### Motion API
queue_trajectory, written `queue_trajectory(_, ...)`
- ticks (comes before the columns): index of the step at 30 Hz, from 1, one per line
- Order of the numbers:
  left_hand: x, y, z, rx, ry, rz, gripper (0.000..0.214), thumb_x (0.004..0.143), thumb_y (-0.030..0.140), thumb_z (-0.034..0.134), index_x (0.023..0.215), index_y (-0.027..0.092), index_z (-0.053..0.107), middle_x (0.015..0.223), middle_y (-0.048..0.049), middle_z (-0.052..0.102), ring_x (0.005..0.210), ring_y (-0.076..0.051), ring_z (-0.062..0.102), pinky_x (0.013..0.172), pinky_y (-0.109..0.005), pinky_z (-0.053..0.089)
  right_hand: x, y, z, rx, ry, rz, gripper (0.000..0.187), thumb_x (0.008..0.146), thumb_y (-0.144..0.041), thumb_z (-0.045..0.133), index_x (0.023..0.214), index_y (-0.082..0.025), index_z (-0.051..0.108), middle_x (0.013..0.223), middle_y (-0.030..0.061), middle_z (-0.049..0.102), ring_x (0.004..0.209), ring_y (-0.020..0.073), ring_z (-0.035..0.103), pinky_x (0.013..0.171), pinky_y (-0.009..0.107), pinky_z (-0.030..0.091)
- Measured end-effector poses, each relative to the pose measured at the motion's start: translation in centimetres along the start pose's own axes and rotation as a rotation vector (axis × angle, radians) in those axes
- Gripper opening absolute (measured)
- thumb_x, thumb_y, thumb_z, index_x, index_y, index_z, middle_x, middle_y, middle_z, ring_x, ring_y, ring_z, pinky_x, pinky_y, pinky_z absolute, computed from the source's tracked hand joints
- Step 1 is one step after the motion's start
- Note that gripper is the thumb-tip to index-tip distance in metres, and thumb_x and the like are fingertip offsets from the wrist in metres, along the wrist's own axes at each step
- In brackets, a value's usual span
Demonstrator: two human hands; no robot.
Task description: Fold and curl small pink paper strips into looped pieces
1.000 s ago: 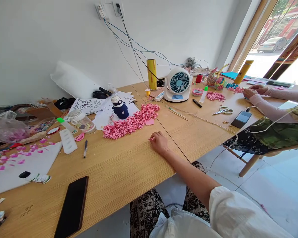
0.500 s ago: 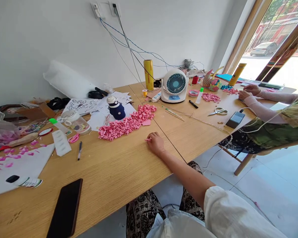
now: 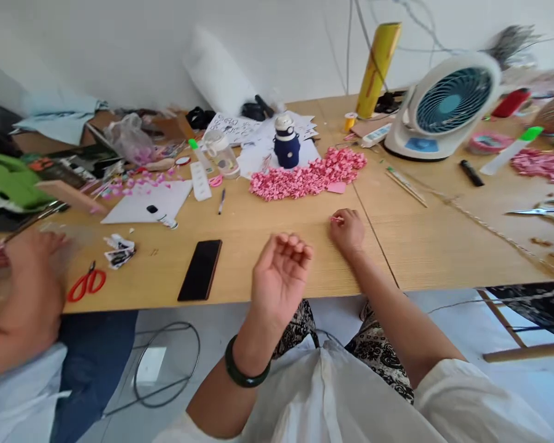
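My left hand (image 3: 282, 277) is raised over the table's front edge, palm up, its fingers loosely curled and apart with nothing in them. A dark bangle (image 3: 245, 368) circles that wrist. My right hand (image 3: 348, 232) rests on the tabletop, pinching a small pink folded piece (image 3: 337, 219) between thumb and fingers. Beyond my hands stretches a long heap of pink folded pieces (image 3: 300, 179). A flat pink slip (image 3: 337, 187) lies at the near side of the heap, and a dark blue bottle (image 3: 286, 147) stands behind it.
To the left lie a phone (image 3: 200, 271), red-handled scissors (image 3: 87, 284) and a white sheet (image 3: 143, 198) with pink petals. A co-worker's arm (image 3: 30, 289) reaches over the far left. At right stand a fan (image 3: 452, 104) and a yellow roll (image 3: 378, 71); a cord (image 3: 493, 232) crosses the table.
The view has swung left, bringing a co-worker's arm and red-handled scissors into sight. My left hand has come into view, raised. My right hand stays on the table with the pink piece.
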State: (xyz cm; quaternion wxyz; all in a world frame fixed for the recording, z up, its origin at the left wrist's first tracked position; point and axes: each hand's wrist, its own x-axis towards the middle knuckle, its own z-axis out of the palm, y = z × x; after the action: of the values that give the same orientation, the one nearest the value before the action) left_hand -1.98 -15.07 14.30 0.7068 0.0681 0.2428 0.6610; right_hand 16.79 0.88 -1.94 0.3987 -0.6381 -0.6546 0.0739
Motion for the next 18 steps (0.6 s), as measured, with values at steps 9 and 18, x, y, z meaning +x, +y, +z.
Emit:
queue_trajectory(9,0.5,-3.0,0.0,-0.067,-0.036,-0.160,0.044,0.109,0.019,0.037,0.066,0.018,0.048,0.068,0.0014,0.039,0.060,-0.010,0.043,0.062,-0.023,0.047,0.1,0.2,0.4,-0.019,0.108,-0.038,0.008,0.082,-0.017,0.058,0.078,-0.023,0.061,0.090,0.0096,0.072,0.093,0.0286,0.059,0.074,0.038,0.044)
queue_trajectory(18,0.4,-3.5,-0.4,-0.027,0.020,-0.172,0.045,0.109,0.018,0.038,0.065,0.017,0.050,0.068,0.0014,0.039,0.061,-0.010,0.043,0.064,-0.024,0.047,0.2,0.2,0.3,-0.009,0.079,-0.012,0.006,0.083,-0.019,0.058,0.079,-0.023,0.059,0.088,0.0086,0.070,0.093,0.0276,0.058,0.074,0.038,0.044)
